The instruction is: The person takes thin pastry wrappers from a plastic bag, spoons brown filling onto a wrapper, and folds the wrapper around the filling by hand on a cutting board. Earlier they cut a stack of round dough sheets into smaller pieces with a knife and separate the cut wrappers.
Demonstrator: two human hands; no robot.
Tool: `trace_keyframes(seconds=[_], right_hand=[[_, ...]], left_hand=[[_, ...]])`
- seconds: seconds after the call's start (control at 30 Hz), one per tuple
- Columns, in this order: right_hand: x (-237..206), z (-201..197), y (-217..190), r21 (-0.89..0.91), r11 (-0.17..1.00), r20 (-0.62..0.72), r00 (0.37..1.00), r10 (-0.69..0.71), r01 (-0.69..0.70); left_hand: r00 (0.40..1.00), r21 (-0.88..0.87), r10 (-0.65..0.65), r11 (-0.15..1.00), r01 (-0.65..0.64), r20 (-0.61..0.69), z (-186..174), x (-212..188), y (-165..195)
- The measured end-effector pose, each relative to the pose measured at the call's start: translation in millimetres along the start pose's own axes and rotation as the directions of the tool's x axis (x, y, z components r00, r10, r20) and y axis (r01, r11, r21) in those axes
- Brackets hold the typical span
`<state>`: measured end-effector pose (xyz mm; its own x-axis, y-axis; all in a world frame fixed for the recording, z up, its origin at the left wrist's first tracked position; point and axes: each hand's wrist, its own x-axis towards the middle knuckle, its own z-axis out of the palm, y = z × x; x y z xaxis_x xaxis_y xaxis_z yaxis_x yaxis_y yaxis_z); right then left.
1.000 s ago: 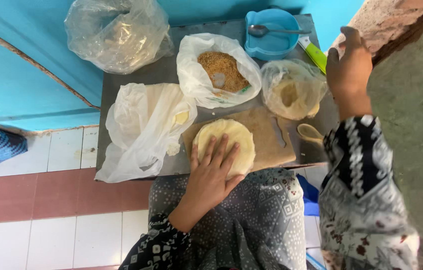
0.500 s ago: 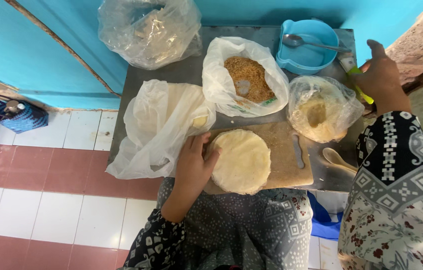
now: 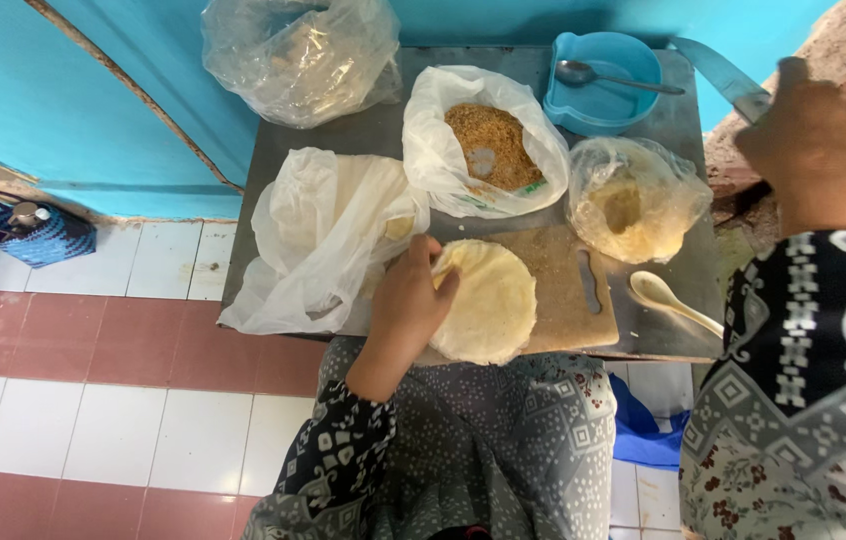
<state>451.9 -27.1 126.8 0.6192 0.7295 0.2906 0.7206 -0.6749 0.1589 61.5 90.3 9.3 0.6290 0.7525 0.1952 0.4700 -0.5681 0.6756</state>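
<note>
Fingers [image 3: 440,282] of left hand [image 3: 411,300] curled together on near-left edge of round flat dough [image 3: 488,298], thumb side hidden beneath it; dough on wooden board [image 3: 563,300], overhanging table [image 3: 363,135] edge. White bag [image 3: 323,235] just left, crumb bag [image 3: 488,145] behind, clear bag [image 3: 633,200] and pale spoon [image 3: 665,297] to right. Right hand [image 3: 803,135] off table, closed on knife [image 3: 718,72], handle hidden, fingers unseen.

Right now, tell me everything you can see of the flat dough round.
The dough round is a thin, pale cream disc with a slightly uneven edge, soft and floury looking. It lies flat on the wooden board, its near edge reaching past the board's front. The left hand grips its left rim, fingers curled over the edge and lifting it a little. A white plastic bag lies just left of it. Nothing else touches it.
</note>
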Motion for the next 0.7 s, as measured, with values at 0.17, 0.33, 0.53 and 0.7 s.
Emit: trace_keyframes(seconds=[0.17,0.33,0.53,0.7], right_hand=[[-74.4,-32.9,49.1,0.423,0.906,-0.041,0.999,0.018,0.001],[-220.9,-89.9,-24.1,0.799,0.599,0.073,0.997,-0.018,-0.048],[-279.4,-88.9,-159.8,0.776,0.625,0.218,0.965,-0.143,-0.083],[-279.1,-82.4,-182.9,0.759,0.649,0.117,0.971,-0.207,0.047]], left_hand=[[0.949,-0.087,-0.301,0.947,0.309,0.09,-10.2,11.5,-2.4],[0.955,-0.035,0.093,0.994,-0.107,-0.282,-13.9,-0.6,-3.0],[0.887,-0.272,0.021,0.948,-0.164,-0.461,-18.6,-26.9,-5.6],[0.877,-0.373,-0.089,0.921,-0.108,-0.473,-36.1,-44.1,-7.6]])
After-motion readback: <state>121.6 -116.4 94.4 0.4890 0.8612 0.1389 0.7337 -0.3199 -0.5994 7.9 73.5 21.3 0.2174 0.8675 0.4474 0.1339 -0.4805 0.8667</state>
